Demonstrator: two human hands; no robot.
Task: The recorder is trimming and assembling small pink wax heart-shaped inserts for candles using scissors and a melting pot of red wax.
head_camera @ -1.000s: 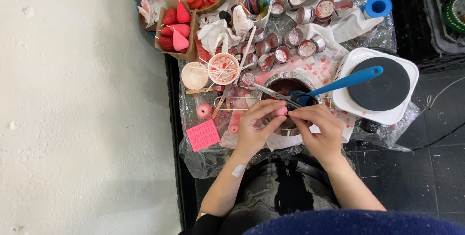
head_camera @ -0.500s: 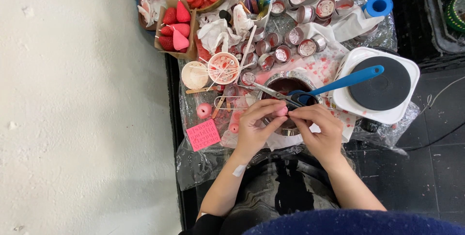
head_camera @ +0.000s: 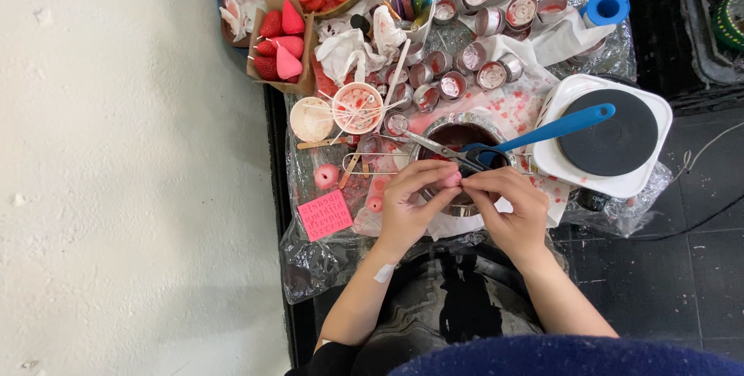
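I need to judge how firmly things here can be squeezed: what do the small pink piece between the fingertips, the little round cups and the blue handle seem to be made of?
Small pink piece, pinched by left hand and right hand: matte, opaque, probably wax. Little round cups: thin shiny silver walls, likely metal. Blue handle: smooth, uniform colour, probably plastic or silicone.

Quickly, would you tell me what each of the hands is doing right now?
Left hand: closed, pinching a small pink piece.
Right hand: closed, fingertips on the same piece.
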